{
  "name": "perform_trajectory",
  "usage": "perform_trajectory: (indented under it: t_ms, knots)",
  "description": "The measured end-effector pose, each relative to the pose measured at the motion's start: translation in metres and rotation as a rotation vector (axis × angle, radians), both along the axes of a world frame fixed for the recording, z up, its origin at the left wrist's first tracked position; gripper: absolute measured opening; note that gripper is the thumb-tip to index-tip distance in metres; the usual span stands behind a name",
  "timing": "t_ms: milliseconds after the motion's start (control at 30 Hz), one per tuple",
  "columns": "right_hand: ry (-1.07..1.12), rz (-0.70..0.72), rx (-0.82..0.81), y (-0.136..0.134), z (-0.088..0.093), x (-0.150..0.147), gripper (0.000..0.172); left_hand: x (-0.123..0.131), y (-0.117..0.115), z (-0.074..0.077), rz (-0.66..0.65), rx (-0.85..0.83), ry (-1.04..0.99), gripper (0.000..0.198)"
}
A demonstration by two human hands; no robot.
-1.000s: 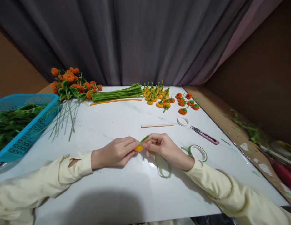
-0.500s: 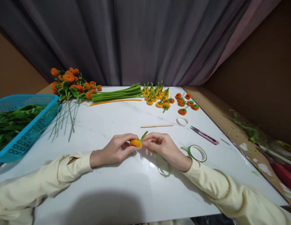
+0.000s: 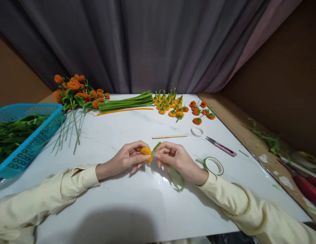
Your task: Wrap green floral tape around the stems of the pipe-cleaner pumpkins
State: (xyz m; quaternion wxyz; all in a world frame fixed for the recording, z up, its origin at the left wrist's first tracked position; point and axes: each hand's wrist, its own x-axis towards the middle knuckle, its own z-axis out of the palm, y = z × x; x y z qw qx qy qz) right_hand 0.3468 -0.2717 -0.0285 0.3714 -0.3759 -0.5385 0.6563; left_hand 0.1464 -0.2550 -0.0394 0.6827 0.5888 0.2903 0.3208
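Note:
Between the fingers of my left hand point(image 3: 127, 157) is a fuzzy yellow-orange pipe-cleaner flower point(image 3: 146, 153), its green stem point(image 3: 157, 146) pointing up and right. My right hand point(image 3: 174, 157) pinches a strip of pale green floral tape point(image 3: 177, 181) at the flower's base, where the stem begins. The loose end of the strip curls below that hand over the table. Fingertips of both hands almost meet, so the exact point of contact is partly hidden. Just right of my right wrist lies a roll of green floral tape point(image 3: 214, 166).
A wooden stick point(image 3: 169, 137), a white tape ring point(image 3: 197, 131) and purple-handled snips point(image 3: 221, 146) lie beyond my hands. Farther back are yellow flower heads point(image 3: 170, 103), orange flower heads point(image 3: 197, 112), green pipe cleaners point(image 3: 126, 102) and orange flowers point(image 3: 73, 84). At left stands a blue basket point(image 3: 33, 144) of leaves.
The flower has turned between my left fingers, and my left thumb now lies across its front. My right hand keeps its pinch in nearly the same place.

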Motion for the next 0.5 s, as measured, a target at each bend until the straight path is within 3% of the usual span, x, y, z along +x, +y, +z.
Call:
perform_trajectory:
  t_ms: [267, 367, 500]
  knots:
    - [-0.039, -0.007, 0.078, -0.0011, -0.0001, 0.0004, 0.029, -0.0001, 0.0039, -0.0010, -0.089, -0.222, -0.103, 0.024]
    - [-0.083, -0.025, 0.218, -0.0017, -0.0026, 0.0012, 0.023, 0.0000, 0.0050, 0.0008, -0.111, -0.276, -0.120, 0.025]
    - [-0.234, -0.089, 0.535, -0.0045, -0.0059, 0.0034, 0.010, -0.0002, 0.0056, 0.0026, -0.128, -0.323, -0.117, 0.026]
